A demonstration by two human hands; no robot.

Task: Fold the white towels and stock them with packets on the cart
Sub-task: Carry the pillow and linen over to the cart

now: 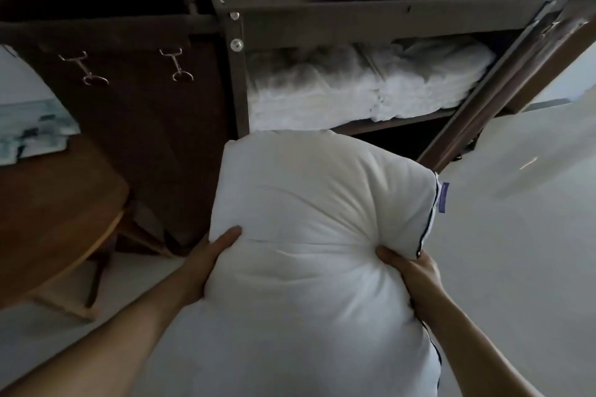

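I hold a large white pillow (309, 229) with dark piping and a small purple label in front of the dark cart (354, 14). My left hand (209, 255) grips its left side, thumb on top. My right hand (408, 267) grips its right edge, thumb pressed into the fabric. The pillow's far end points at the cart's lower opening. White folded towels (371, 84) lie stacked on the cart's middle shelf just above that opening.
A dark brown laundry bag (138, 106) with two metal hooks hangs on the cart's left side. A round wooden table (54, 213) stands at the left with a bluish paper on it. Pale floor spreads to the right.
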